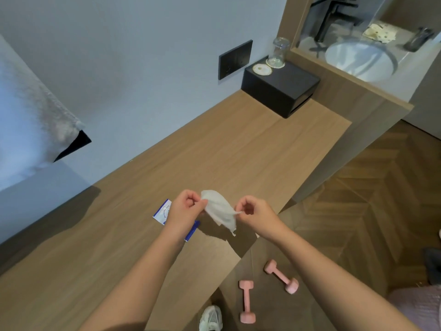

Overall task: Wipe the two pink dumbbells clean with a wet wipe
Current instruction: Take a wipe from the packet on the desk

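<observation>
Above the table (214, 151): wet wipe (220, 211), pinched between my left hand (185, 207) and right hand (256, 211); I'd unfold it fully before wiping the pink dumbbells (247, 302) (281, 276).

The packet (162, 212) on the wooden desk (214, 151) is partly hidden beneath the left hand (185, 207) and wrist; its print is too small to read. The wet wipe (220, 211), pinched between that hand and the right hand (255, 211), hides the desk behind it. Below the desk's near corner, a white shoe (211, 318) is cut off by the bottom edge, as are the 2 forearms (133, 283). Right of the desk, a dark thing (433, 266) and pale pink cloth (417, 306) run off the right edge. Beyond the desk's far end, the sink (360, 59) and black tap (331, 17) are blurred.
</observation>
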